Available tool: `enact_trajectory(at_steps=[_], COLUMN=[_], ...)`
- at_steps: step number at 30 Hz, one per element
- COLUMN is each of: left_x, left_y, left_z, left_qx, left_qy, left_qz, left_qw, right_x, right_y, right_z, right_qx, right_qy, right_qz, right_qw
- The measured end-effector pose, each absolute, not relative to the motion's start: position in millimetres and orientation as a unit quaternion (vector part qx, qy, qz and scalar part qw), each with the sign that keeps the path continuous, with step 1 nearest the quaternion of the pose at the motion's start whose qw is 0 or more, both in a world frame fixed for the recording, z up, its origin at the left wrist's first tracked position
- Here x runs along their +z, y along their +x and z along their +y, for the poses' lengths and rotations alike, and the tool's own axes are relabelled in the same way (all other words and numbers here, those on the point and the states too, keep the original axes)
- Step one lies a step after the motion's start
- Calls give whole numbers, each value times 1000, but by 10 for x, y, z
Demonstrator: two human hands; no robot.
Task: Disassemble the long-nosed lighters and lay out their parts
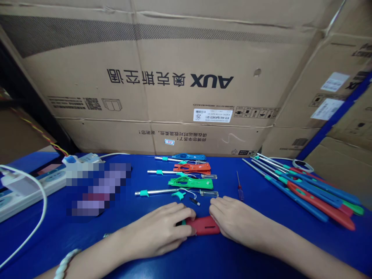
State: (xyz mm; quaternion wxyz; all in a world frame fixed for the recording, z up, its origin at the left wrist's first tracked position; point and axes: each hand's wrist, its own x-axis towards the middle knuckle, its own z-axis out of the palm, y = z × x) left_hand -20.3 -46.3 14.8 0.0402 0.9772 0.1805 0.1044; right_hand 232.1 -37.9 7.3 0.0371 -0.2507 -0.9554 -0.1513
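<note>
Between my two hands lies a red lighter handle (pixel 205 226) with a dark slot in its side. My left hand (pixel 171 226) pinches its left end, where a bit of teal plastic shows. My right hand (pixel 236 221) grips the right end, hiding it. Just beyond them are the parts of long-nosed lighters: a green handle shell (pixel 193 183), an orange shell (pixel 194 167) and a blue shell (pixel 190 157). A metal tube (pixel 158 191) with a teal piece, a clear fuel tank (pixel 209 193), a teal trigger (pixel 178 195) and a small black wired part (pixel 194 201) lie nearest.
A small screwdriver (pixel 240 192) lies right of the parts. Several assembled lighters (pixel 308 190) are piled at the right. At the left are a white power strip (pixel 55 176), a white cable (pixel 43 193) and a blurred-out object (pixel 101 190). Cardboard (pixel 162 50) walls the back of the blue table (pixel 145 267).
</note>
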Motion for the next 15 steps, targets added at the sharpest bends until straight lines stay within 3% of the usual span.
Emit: enact_trajectory(at_steps=[7, 11, 15], left_x=[133, 111, 113], left_y=[-212, -224, -244], left_z=[-438, -406, -382], left_qx=[116, 122, 128], left_qy=[974, 974, 971], left_qz=[183, 186, 200], left_qw=[60, 35, 23], right_x=[141, 43, 13], right_y=[2405, 2511, 2517], right_z=[-247, -71, -37], right_qx=[-177, -239, -229], right_qy=[-300, -334, -331], right_qz=[-933, -910, -915], right_qw=[89, 53, 12])
